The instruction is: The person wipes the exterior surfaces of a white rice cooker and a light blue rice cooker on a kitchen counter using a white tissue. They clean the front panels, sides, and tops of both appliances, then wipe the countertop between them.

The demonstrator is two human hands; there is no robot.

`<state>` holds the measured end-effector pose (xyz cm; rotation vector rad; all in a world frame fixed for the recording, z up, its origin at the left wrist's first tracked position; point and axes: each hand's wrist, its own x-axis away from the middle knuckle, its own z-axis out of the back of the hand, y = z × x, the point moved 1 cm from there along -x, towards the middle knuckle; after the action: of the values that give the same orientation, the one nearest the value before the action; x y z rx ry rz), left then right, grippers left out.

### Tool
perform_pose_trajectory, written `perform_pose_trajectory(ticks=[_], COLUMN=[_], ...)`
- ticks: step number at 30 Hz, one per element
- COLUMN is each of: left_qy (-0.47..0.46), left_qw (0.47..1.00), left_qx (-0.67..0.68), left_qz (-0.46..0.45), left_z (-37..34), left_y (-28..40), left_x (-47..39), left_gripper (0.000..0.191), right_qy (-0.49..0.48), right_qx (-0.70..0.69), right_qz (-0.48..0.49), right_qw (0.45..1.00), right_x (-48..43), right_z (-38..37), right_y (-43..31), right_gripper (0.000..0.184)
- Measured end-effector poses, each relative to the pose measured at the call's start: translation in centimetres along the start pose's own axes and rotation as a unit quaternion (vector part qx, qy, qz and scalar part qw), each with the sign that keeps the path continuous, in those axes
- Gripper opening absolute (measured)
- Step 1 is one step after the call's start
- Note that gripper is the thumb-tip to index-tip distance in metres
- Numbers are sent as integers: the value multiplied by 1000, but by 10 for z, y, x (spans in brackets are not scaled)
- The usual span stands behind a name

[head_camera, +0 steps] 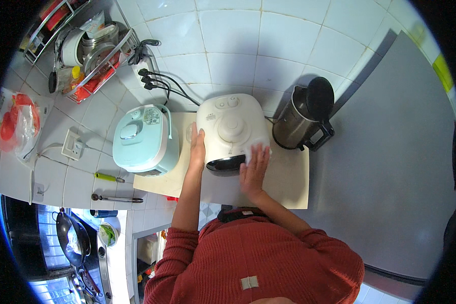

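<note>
A white rice cooker with a black front panel stands before me. My left hand lies along its left side, the thumb apart from the fingers. On the cooker's front right corner, my right hand presses a thin white wipe under its fingers, beside the black panel. Most of the wipe is hidden by the fingers. To the left sits a light blue rice cooker with its lid down and its handle folded back. An electric kettle with its black lid raised stands to the right.
The appliances share a pale tabletop. Black plugs fill a wall socket behind. A large grey panel borders the right side. Wire racks hold jars at upper left. A wok rests on the stove at lower left.
</note>
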<state>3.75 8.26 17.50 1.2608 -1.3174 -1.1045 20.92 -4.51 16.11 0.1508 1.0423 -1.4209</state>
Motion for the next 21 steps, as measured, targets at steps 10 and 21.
perform_pose_trajectory(ticks=[10,21], left_qy=[-36,-77], left_qw=[999,989], left_qx=[38,125], left_qz=[-15,-29], left_z=[10,20], left_y=[-21,-70], left_x=[-9,-26], left_gripper=[66,65], right_qy=[-56,-74], right_qx=[34,35], right_qz=[55,174], right_qw=[996,981], right_x=[-16,-4], right_z=[13,-10], right_y=[-7,-61], right_gripper=[52,60])
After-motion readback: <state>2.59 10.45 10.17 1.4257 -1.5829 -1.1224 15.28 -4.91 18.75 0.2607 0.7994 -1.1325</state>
